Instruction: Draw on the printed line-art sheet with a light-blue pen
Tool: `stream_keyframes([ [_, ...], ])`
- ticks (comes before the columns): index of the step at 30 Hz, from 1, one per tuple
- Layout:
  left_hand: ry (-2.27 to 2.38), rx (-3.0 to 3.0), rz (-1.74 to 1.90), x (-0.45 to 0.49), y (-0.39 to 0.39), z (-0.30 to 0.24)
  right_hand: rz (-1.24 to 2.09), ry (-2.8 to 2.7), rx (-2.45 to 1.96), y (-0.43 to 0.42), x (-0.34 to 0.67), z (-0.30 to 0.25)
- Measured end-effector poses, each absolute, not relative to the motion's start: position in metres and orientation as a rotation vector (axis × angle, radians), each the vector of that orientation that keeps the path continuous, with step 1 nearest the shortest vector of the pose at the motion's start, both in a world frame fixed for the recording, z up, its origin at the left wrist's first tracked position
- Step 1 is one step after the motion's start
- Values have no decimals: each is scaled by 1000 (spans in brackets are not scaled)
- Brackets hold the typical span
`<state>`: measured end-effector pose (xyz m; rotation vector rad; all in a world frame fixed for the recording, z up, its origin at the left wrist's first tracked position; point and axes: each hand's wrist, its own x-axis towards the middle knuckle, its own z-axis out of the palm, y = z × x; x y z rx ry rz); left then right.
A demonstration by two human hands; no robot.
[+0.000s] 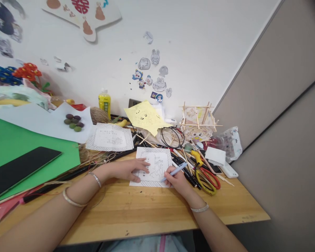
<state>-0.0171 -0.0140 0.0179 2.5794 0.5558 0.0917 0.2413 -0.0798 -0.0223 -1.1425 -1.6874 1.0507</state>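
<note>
A white sheet of paper point(153, 176) with a line drawing and a hatched border lies on the wooden table in front of me. My left hand point(132, 169) rests on its left part, fingers spread and lying flat. In my right hand point(176, 179) is a light blue pen point(177, 168), its tip touching the paper near the lower right border. A second bordered drawing point(110, 137) lies further back to the left, apart from both hands. Black marker pens point(185, 172) lie just right of the sheet.
Scissors with yellow and red handles point(208, 180) and wooden sticks lie at the right. A stick frame point(198, 122) stands behind them. Green paper point(42, 140) bearing a black tablet-like slab point(23, 168) covers the left. A yellow bottle point(104, 102) stands by the wall.
</note>
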Motion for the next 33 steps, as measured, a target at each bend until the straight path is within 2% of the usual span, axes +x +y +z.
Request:
stream_keyframes([
  [33,558,2547,100,-19,-12,16,1027,-1660,-1224,-81,242,-19],
])
